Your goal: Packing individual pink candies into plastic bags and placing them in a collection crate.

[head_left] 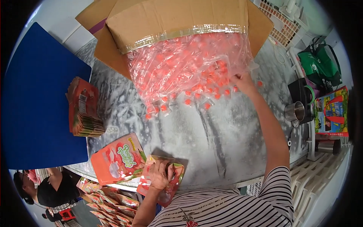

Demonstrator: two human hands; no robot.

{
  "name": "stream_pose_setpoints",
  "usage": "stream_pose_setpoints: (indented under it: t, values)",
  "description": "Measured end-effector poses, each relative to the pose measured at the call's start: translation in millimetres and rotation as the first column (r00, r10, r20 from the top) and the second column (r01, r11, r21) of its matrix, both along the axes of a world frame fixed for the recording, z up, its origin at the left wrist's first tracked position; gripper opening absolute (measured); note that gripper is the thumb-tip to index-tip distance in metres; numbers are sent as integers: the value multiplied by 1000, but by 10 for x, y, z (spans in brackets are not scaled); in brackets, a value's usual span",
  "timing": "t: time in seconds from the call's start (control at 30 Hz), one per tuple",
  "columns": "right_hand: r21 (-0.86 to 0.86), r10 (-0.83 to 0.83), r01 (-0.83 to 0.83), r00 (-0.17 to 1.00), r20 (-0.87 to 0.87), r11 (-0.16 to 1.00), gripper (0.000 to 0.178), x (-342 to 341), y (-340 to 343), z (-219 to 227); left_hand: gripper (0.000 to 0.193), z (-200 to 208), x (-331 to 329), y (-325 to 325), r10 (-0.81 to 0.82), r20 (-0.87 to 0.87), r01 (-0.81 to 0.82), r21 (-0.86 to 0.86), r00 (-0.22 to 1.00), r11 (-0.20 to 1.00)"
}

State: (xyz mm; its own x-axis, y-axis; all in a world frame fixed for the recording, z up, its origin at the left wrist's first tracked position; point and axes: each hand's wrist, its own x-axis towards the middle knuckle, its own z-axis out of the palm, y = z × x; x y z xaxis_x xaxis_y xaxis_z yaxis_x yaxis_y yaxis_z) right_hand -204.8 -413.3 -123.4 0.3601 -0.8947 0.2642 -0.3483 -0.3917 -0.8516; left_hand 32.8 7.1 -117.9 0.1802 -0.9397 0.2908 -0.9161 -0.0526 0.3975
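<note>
My left hand grips an orange-red printed pouch by its open top at the table's near edge. My right hand reaches far across the table and touches the pile of small clear packets with orange pieces, fingers curled at its right edge; whether it holds a packet I cannot see. The pile spills out of a tipped cardboard box at the back. Another orange pouch lies flat next to my left hand.
A stack of flat orange pouches stands at the left by a blue board. More pouches lie below the table edge. A metal cup, black box and bags sit at the right. Another person is lower left.
</note>
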Motion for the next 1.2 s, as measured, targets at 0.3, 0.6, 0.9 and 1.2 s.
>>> stream_pose_setpoints:
  t: [0.3, 0.6, 0.9, 1.2]
  values:
    - [72, 92, -78, 971, -218, 994, 32, 523, -56, 680, 21, 15, -24, -5, 12, 22, -13, 26, 1000, 1000]
    - [-435, 119, -320, 896, -428, 842, 52, 829, 871, 290, 15, -17, -25, 23, 48, -18, -46, 87, 999, 995]
    - [9, 53, -52, 981, -186, 999, 56, 908, -86, 639, 22, 50, -44, -52, 10, 56, -11, 29, 998, 1000]
    - [-276, 177, -398, 793, -582, 875, 69, 1250, 848, 439, 21, 41, -46, -39, 36, 48, -38, 36, 998, 999]
